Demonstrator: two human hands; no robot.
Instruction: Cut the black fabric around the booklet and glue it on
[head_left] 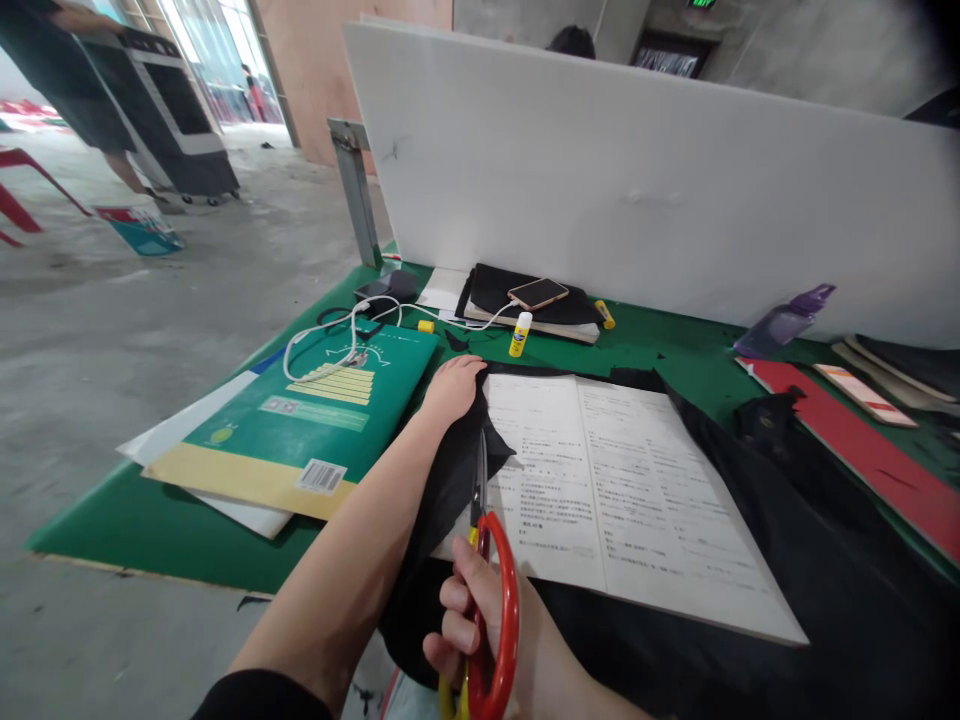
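My right hand (480,610) is closed on red-and-yellow handled scissors (504,610), whose blades point up and away over black fabric (457,480) near the left edge of an open printed booklet (622,490). The booklet lies on the black fabric, which sticks out around it on all sides. My left hand (454,388) rests at the booklet's upper left corner, on the black fabric; its fingertips are pressed together at the fabric's edge. A pointed flap of the fabric lies over the left page beside the blades.
Left on the green table (247,555) lie a green book (322,420) and a white cable. Behind are a glue stick (520,335), a phone (538,293) and a white partition (637,190). A purple bottle (784,322) and red board (862,450) are right.
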